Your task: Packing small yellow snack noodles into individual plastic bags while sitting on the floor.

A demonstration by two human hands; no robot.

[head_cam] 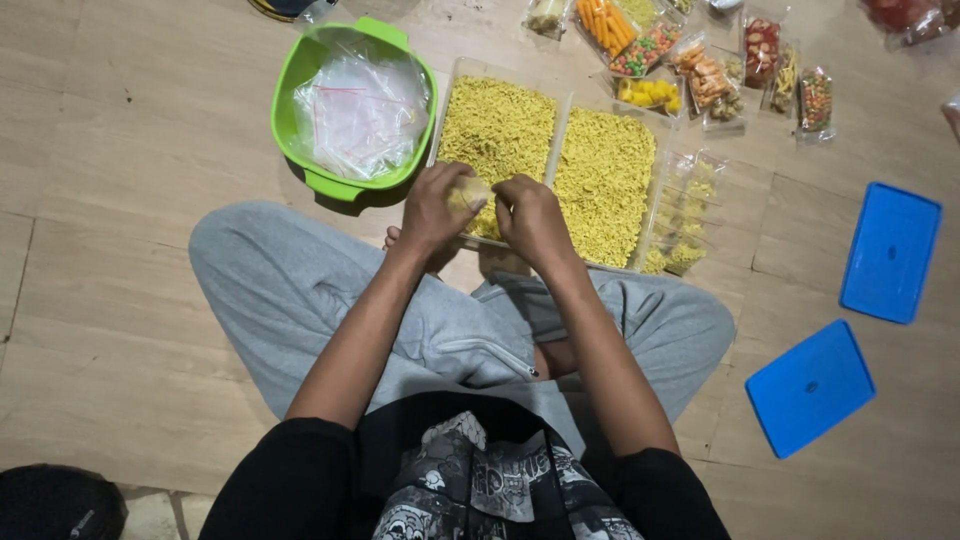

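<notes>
- Yellow noodle snack fills a small clear bag (470,192), held between both hands above the near edge of the left tray (497,130).
- Left hand (432,208) is closed around the bag's left side; right hand (530,218) is curled on its right side, fingertips pinching what looks like the mouth. Whether the mouth is sealed or open cannot be told; the fingers cover it.
- Judgement on technique: keep the bag upright and over the tray so any spill drops back into the snack. Press along the mouth from one end to the other, left hand steadying the filled part without squeezing, or the brittle strands will crush.
- Second tray (605,185) of the same yellow snack touches the first on its right.
- Filled small bags (683,215) lie in a row just beside the right tray.
- Green tub (290,95) with empty clear bags (362,110) sits left of the trays, near the left hand.
- Mixed coloured snack packets (700,75) lie along the far edge of the wooden floor (110,200), beyond the trays.
- Two blue lids (810,388) lie well apart on the right, flat on the floor.
- Obstructions: person's crossed legs in grey trousers (290,290) sit close under the hands; the trays are near the knees. Nothing lies between the hands and the row of filled bags.
</notes>
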